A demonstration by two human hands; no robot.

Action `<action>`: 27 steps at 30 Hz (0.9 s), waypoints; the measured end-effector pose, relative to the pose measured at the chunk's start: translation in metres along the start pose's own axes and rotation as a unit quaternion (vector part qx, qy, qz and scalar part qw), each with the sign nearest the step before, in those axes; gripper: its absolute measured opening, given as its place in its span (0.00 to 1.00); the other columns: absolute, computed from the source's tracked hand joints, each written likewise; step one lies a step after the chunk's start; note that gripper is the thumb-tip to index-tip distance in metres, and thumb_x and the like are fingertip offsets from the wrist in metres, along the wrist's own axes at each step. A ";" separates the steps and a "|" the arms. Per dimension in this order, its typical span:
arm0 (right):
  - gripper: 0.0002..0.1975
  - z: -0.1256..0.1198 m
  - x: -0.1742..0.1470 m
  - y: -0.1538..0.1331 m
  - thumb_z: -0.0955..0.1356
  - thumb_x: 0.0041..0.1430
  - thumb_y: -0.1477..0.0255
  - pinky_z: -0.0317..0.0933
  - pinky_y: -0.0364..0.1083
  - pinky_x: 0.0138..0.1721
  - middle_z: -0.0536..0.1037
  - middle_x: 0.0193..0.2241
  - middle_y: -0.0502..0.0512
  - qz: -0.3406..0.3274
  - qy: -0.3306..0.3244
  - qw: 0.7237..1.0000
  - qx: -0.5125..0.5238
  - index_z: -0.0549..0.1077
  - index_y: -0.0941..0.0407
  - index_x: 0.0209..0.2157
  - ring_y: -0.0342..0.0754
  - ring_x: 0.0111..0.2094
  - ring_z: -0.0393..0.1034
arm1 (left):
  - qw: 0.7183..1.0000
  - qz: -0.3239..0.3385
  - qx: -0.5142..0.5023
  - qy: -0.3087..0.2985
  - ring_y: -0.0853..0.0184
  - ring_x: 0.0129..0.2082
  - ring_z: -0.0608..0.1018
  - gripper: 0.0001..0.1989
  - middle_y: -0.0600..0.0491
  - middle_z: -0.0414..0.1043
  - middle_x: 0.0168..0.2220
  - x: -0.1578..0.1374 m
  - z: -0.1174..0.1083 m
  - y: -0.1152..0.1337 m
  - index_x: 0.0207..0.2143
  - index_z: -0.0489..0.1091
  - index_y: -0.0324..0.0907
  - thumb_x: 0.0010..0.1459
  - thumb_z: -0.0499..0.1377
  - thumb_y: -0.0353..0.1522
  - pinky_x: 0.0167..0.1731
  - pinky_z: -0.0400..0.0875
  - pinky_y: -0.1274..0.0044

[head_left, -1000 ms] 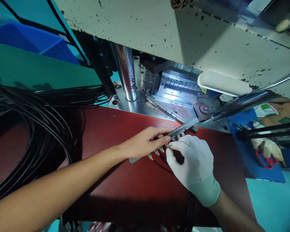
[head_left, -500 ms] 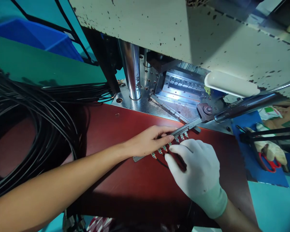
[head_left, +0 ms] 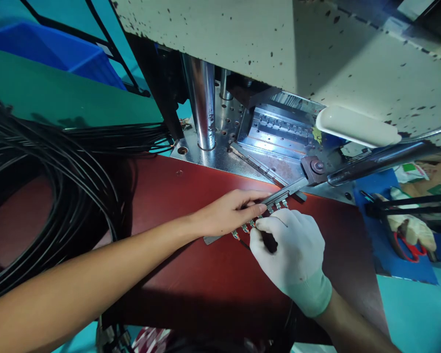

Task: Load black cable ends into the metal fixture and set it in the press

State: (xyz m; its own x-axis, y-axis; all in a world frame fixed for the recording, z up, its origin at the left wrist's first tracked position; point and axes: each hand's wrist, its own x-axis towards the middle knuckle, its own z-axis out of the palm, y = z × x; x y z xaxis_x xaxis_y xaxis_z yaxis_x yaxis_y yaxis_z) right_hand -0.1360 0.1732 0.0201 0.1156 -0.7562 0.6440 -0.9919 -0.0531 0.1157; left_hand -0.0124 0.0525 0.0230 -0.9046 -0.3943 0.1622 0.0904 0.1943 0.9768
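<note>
A long grey metal bar [head_left: 279,195] with a row of small shiny plug ends [head_left: 245,228] lies on the dark red table [head_left: 191,274], in front of the big speckled press machine [head_left: 279,54]. Black wire coils [head_left: 51,186] sit far left. The bare left hand [head_left: 228,213] presses flat on the bar. The white-gloved right hand [head_left: 292,252] pinches a thin black wire [head_left: 244,244] just beside the plugs.

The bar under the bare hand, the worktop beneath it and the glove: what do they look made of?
The bar looks like bare grey metal, dull with a slight sheen. The worktop seems a smooth dark red board, perhaps laminate, with soft reflections. The glove on the right hand appears thin white knit fabric, matte. The left hand is bare.
</note>
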 end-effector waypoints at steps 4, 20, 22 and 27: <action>0.03 -0.003 -0.001 0.001 0.69 0.54 0.73 0.47 0.48 0.31 0.71 0.23 0.49 -0.001 0.001 1.000 0.012 0.75 0.54 0.27 0.46 0.27 0.62 | 1.000 -0.003 -0.014 -0.002 0.71 0.34 0.73 0.15 0.54 0.74 0.35 0.000 -0.002 0.000 0.51 0.71 0.39 0.66 0.52 0.33 0.40 0.68 0.78; 0.11 -0.013 -0.006 0.010 0.69 0.59 0.69 0.47 0.48 0.33 0.74 0.28 0.48 -0.060 -0.034 0.997 0.036 0.78 0.48 0.44 0.46 0.29 0.62 | 0.998 -0.009 -0.061 -0.009 0.73 0.31 0.70 0.16 0.54 0.70 0.33 0.000 -0.004 -0.005 0.52 0.70 0.38 0.65 0.52 0.32 0.32 0.65 0.82; 0.11 -0.013 -0.006 0.011 0.69 0.60 0.71 0.46 0.48 0.33 0.73 0.27 0.48 -0.081 -0.031 0.996 0.029 0.78 0.48 0.44 0.45 0.28 0.61 | 0.999 -0.001 -0.044 -0.001 0.74 0.28 0.65 0.17 0.56 0.66 0.28 0.000 -0.005 -0.007 0.54 0.69 0.38 0.65 0.53 0.32 0.28 0.61 0.83; 0.11 -0.016 -0.007 0.010 0.68 0.59 0.74 0.44 0.48 0.32 0.75 0.27 0.47 -0.119 -0.020 0.993 0.011 0.79 0.49 0.42 0.46 0.28 0.59 | 0.999 -0.015 -0.046 0.011 0.76 0.22 0.58 0.23 0.60 0.56 0.21 -0.001 -0.006 -0.013 0.57 0.67 0.36 0.63 0.56 0.37 0.20 0.52 0.84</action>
State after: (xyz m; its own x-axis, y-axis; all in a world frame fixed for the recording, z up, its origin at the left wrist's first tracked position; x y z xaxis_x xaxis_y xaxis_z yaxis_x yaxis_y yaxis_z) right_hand -0.1461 0.1880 0.0289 0.3451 -0.7453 0.5705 -0.9377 -0.2477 0.2436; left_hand -0.0103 0.0449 0.0114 -0.8985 -0.4182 0.1339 0.1019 0.0981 0.9900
